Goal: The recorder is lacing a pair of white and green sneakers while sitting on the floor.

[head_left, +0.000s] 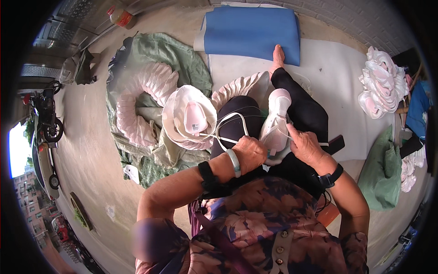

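Observation:
A pale pink and white shoe upper (pixel 275 119) rests over my lap, its toe end pointing away from me. My left hand (pixel 250 154) is closed beside its near left edge, with a narrow white strip (pixel 224 124) looping out of the fist toward the left. My right hand (pixel 309 147) is at the upper's right edge, the index finger stretched against it and the other fingers curled; what they pinch is hidden. A thin thread shows near that finger. To the left, an upright pink upper (pixel 195 118) with its inside showing is next to a curved row of nested uppers (pixel 137 105).
Green woven sacking (pixel 194 61) lies under the nested uppers. A folded blue sheet (pixel 251 34) lies beyond my bare foot. At the right are a bundle of white-pink uppers (pixel 383 82), a green sack (pixel 382 173) and a dark phone-like object (pixel 336 144) by my thigh.

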